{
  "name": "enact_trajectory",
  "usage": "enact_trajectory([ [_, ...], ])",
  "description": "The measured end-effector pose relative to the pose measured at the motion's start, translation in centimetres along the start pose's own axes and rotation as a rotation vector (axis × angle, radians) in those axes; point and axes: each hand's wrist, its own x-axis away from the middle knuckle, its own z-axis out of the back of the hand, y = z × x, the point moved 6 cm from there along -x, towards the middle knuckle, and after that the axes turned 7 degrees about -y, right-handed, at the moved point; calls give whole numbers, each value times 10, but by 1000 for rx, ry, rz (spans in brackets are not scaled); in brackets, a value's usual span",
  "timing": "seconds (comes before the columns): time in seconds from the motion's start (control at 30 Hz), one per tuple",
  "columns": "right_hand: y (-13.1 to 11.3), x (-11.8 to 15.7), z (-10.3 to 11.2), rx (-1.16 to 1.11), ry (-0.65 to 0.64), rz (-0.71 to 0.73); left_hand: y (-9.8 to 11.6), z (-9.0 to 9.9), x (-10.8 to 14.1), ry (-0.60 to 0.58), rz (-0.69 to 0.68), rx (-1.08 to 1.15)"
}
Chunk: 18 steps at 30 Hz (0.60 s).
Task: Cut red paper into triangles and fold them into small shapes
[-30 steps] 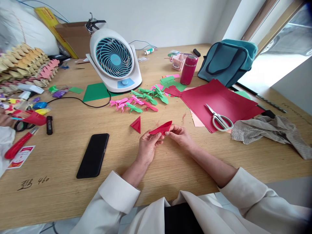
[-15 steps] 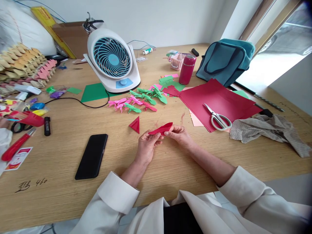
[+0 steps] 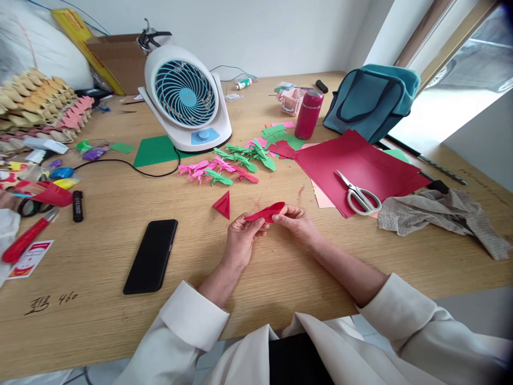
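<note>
A folded red paper piece (image 3: 265, 213) is held between both hands above the table's middle. My left hand (image 3: 241, 238) pinches its left end between thumb and fingers. Its right end is gripped by my right hand (image 3: 297, 223), with the thumb on the near side. Just beyond my left hand lies a red folded triangle (image 3: 223, 205). Farther back are several pink folded shapes (image 3: 196, 170) and green folded shapes (image 3: 244, 158). White-handled scissors (image 3: 358, 195) rest on large red paper sheets (image 3: 320, 166) to the right.
A white fan (image 3: 185, 99) stands at the back, near a red bottle (image 3: 308, 114) and a teal bag (image 3: 371, 101). A black phone (image 3: 151, 256) lies left of my hands, beyond it a marker (image 3: 77, 206). A crumpled cloth (image 3: 436, 219) is at the right.
The right end of the red paper piece and my right hand have shifted very slightly to the right. Both hands keep their hold.
</note>
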Motion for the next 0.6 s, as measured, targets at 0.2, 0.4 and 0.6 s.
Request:
enact_trajectory([
  [0.2,2,-1,-1,2,-17,17,-1,1,-2,-22,13,-1],
  [0.4,2,0,-3,7,-17,57,-11,-3,-1,-39,123,128],
  [0.6,3,1,-3,9,-10,60,-7,-5,-1,-38,34,111],
])
